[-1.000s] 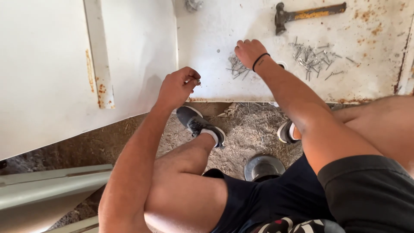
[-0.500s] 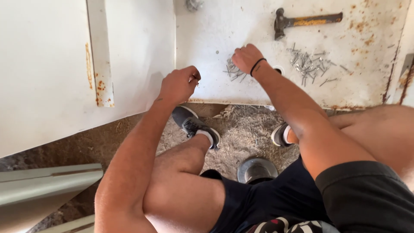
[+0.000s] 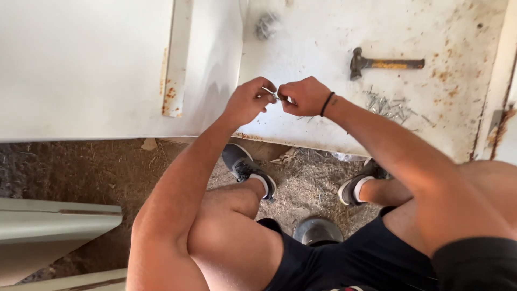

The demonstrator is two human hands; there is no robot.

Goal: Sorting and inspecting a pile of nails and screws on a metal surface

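Observation:
My left hand (image 3: 249,101) and my right hand (image 3: 304,96) meet over the near edge of a white, rust-spotted metal panel (image 3: 323,48). Both pinch thin nails (image 3: 273,95) between their fingertips, which touch. A black band circles my right wrist. A heap of loose nails (image 3: 390,106) lies on the panel to the right of my right hand. Beyond it rests a hammer (image 3: 382,63) with a dark head and yellowish handle, lying flat.
A second white panel (image 3: 91,64) with a rusty raised strip lies to the left. Below are dirt and dry straw (image 3: 301,183), my two dark shoes, and a grey round object (image 3: 318,230) between my knees. Pale boards (image 3: 54,226) lie at lower left.
My right hand left the nail heap and came left and nearer; my left hand rose to meet it. The two hands now touch at the fingertips with nails between them.

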